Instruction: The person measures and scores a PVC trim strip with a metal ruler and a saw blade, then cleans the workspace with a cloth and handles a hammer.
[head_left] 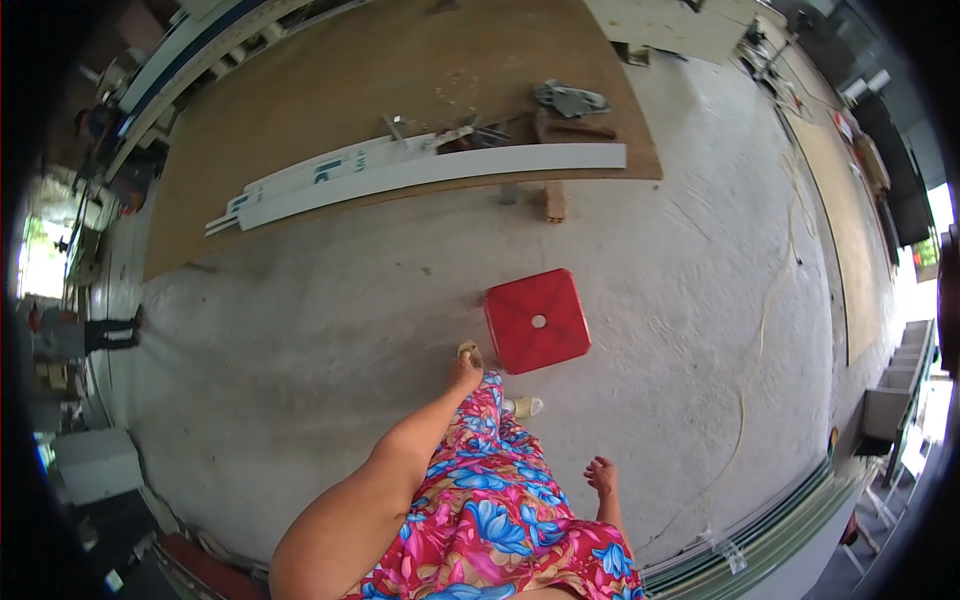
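Note:
My left arm reaches forward past my floral dress, with my left hand (468, 371) close to the near left corner of a red plastic stool (540, 335). A small tan-yellow thing (468, 348) shows at the fingertips; I cannot tell whether the hand holds it. The stool has a square top with a round hole in its middle. At my right side hangs my right hand (601, 473), fingers loosely bent and apart, holding nothing. A yellowish slipper (526, 407) on one foot shows beside the dress hem.
Ahead lies a large brown board (400, 60) carrying long white strips (430, 180), scattered tools and a grey bundle (570, 99). A brick (555, 202) stands under its near edge. A pale cable (755, 370) crosses the floor at right. Another person (85, 335) stands far left.

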